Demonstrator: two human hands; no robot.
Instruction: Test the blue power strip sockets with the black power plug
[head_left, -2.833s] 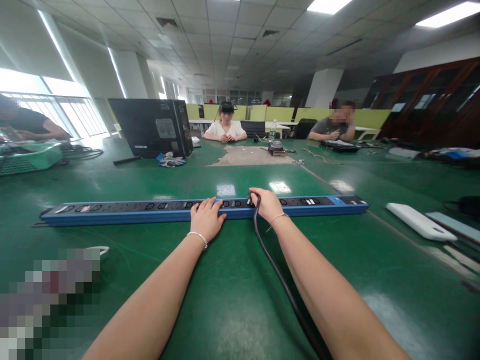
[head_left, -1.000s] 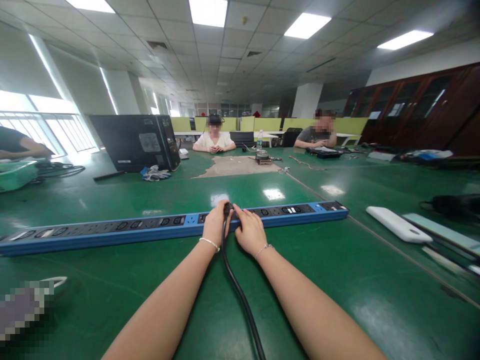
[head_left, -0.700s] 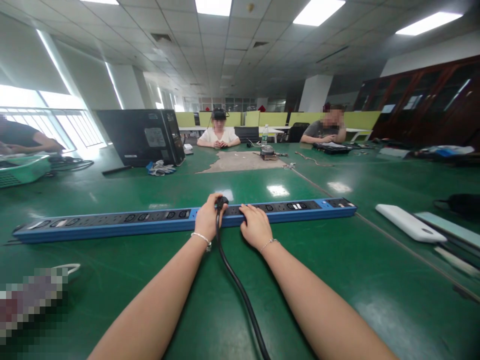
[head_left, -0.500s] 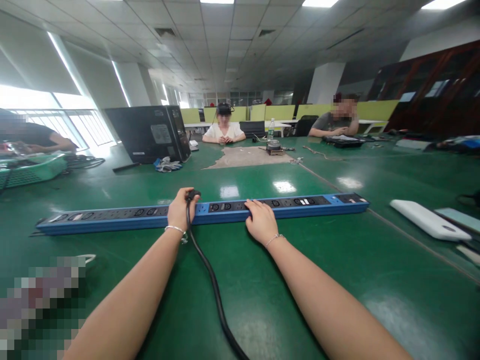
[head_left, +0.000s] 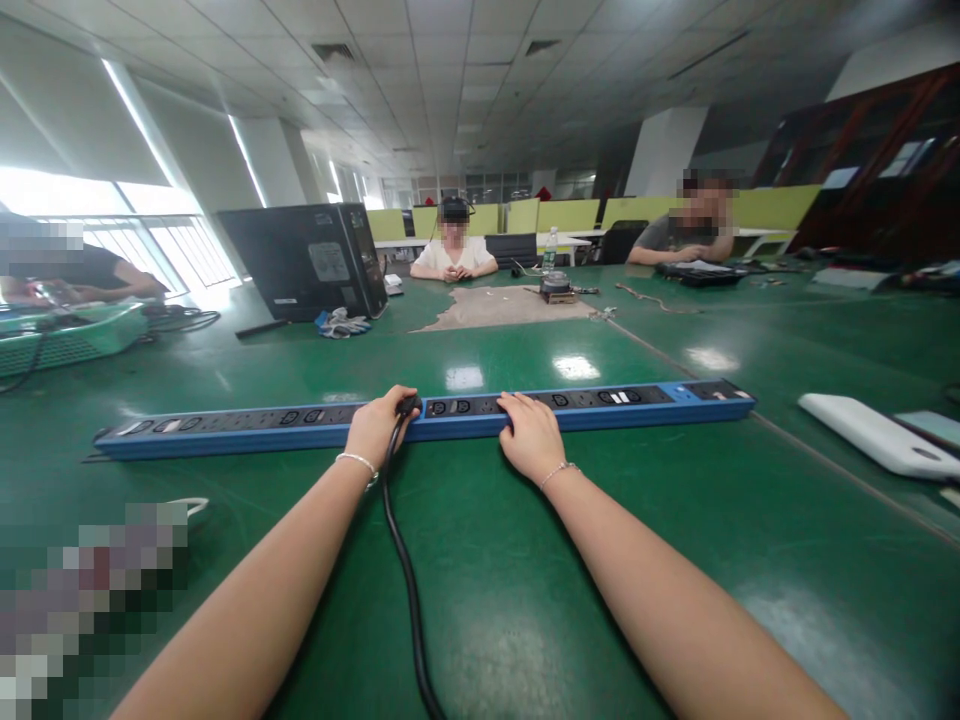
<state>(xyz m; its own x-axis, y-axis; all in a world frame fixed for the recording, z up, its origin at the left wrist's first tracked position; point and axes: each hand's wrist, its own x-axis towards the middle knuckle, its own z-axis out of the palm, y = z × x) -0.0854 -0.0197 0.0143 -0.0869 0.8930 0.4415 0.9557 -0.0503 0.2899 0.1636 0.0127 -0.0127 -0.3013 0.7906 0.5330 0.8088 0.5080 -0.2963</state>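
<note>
A long blue power strip with black sockets lies across the green table. My left hand is closed on the black plug of a thick black cable, which runs down toward the bottom edge. That plug is over the strip, near its middle; whether it sits in a socket is hidden. Farther right, my right hand rests on the strip's near side, its fingers over the top and wrapped on the edge.
A black computer case and gloves stand beyond the strip, with a green basket at left. At right lies a white device. Several people sit around the table, one person straight across.
My left hand has lowered the plug onto the strip. The whole view has shifted slightly, so the strip appears a little farther right. My right hand keeps its place on the strip.
</note>
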